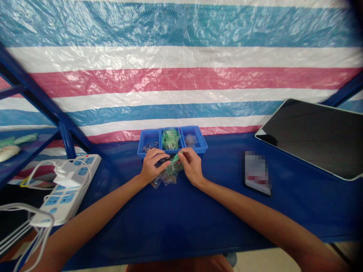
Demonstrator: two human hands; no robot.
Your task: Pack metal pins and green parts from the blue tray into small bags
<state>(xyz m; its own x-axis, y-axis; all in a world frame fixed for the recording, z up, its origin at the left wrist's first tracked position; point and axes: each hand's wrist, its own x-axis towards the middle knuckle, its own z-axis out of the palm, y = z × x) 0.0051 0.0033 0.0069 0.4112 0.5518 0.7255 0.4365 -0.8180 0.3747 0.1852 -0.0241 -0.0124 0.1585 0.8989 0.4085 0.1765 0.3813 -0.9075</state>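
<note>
My left hand (152, 165) is closed around a bunch of thin dark metal pieces (162, 161), which look like hex keys. My right hand (192, 165) pinches a small green plastic bag (175, 158) just beside them. Beneath both hands lies a pile of clear plastic packets (170, 176) with small metal parts inside. Behind the hands stands a blue three-part tray (206, 144). Its left section holds several loose L-shaped dark pieces (150, 146), the middle one green bags (171, 139), and the right one clear packets (191, 139).
A white power strip (75, 196) with a plugged-in charger (66, 174) and cables lies at the left. To the right are a phone (257, 173) and a large dark-screened panel (314, 136). A striped plastic sheet (181, 81) hangs behind the blue table (170, 226).
</note>
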